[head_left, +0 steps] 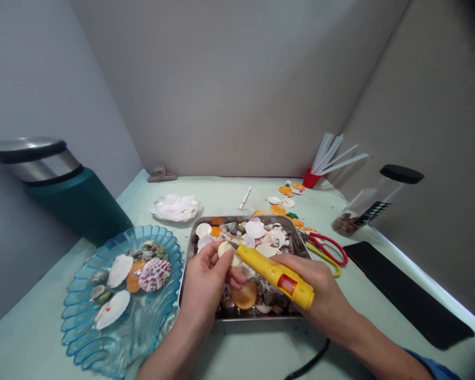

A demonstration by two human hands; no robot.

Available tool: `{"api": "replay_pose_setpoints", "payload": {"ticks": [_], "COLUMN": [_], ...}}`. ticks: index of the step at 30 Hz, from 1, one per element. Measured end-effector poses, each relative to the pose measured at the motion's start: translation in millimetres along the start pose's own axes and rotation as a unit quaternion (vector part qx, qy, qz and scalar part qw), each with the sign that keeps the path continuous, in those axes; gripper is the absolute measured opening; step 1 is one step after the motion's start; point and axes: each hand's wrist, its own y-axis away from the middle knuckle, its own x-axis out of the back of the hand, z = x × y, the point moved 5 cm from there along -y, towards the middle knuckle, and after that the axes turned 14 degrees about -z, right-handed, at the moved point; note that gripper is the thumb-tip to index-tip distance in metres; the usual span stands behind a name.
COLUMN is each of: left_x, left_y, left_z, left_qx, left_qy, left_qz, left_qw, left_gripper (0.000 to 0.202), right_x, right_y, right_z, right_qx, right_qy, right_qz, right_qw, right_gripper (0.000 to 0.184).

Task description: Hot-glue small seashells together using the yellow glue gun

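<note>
Shell: pale scallop shell (225, 248) pinched in left hand (206, 282); thumb and fingertips closed on its lower edge; held just above the metal tray (185, 269)
Tool: yellow glue gun (275, 274) in right hand (320, 290); fingers wrapped tight round its back half
Axis: gun slants from lower right up to upper left; nozzle aims right at the shell; touching or just shy, can't tell
Nearer hand: left is on the shell; right meets it only through the nozzle
Side stuff: blue plate (150, 322) with a few shells, left of the tray, apart from both hands
</note>
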Motion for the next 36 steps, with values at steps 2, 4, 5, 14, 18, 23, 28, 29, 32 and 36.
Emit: {"api": "replay_pose_setpoints", "payload": {"ticks": [2, 4, 5, 14, 18, 23, 28, 29, 32, 36], "left_x": [-0.1, 0.0, 0.2, -0.5, -0.4, 0.9, 1.4, 1.1, 0.1, -0.2], "left_y": [0.1, -0.2, -0.4, 1.5, 1.1, -0.5, 0.8, 1.1, 0.9, 0.2], "left_z": [0.0, -0.3, -0.4, 0.0, 0.3, -1.2, -2.0, -1.4, 0.5, 0.2], "left_qx": [0.0, 0.001, 0.001, 0.011, 0.006, 0.001, 0.003, 0.001, -0.001, 0.003], "left_qy": [-0.002, -0.001, -0.001, -0.01, -0.01, -0.016, -0.016, -0.016, -0.019, -0.017], "left_qz": [-0.003, -0.004, -0.005, -0.004, -0.001, 0.0, -0.005, -0.005, -0.003, 0.001], "left_qw": [1.0, 1.0, 1.0, 1.0, 1.0, 1.0, 1.0, 1.0, 1.0, 1.0], "left_gripper": [0.031, 0.03, 0.03, 0.03, 0.03, 0.027, 0.026, 0.027, 0.027, 0.029], "right_x": [-0.3, -0.6, -0.5, 1.5, 3.5, 2.8, 2.8, 2.6, 2.0, 0.8], "right_y": [-0.1, -0.5, -0.7, 1.5, 2.3, 2.5, 1.8, 1.5, 1.1, 1.6], "right_z": [0.3, 0.4, 0.3, -0.7, -2.3, -0.3, -0.8, -0.9, -0.6, 0.6], "right_qx": [-0.002, -0.002, 0.0, 0.007, 0.025, 0.02, 0.017, 0.015, 0.008, 0.007], "right_qy": [0.002, 0.004, 0.005, 0.016, 0.027, 0.034, 0.028, 0.027, 0.023, 0.015], "right_qz": [-0.001, 0.0, 0.002, 0.028, 0.05, 0.052, 0.05, 0.047, 0.041, 0.035], "right_qw": [1.0, 1.0, 1.0, 0.999, 0.998, 0.998, 0.998, 0.998, 0.999, 0.999], "right_gripper": [0.011, 0.011, 0.012, 0.012, 0.012, 0.01, 0.012, 0.012, 0.013, 0.014]}}
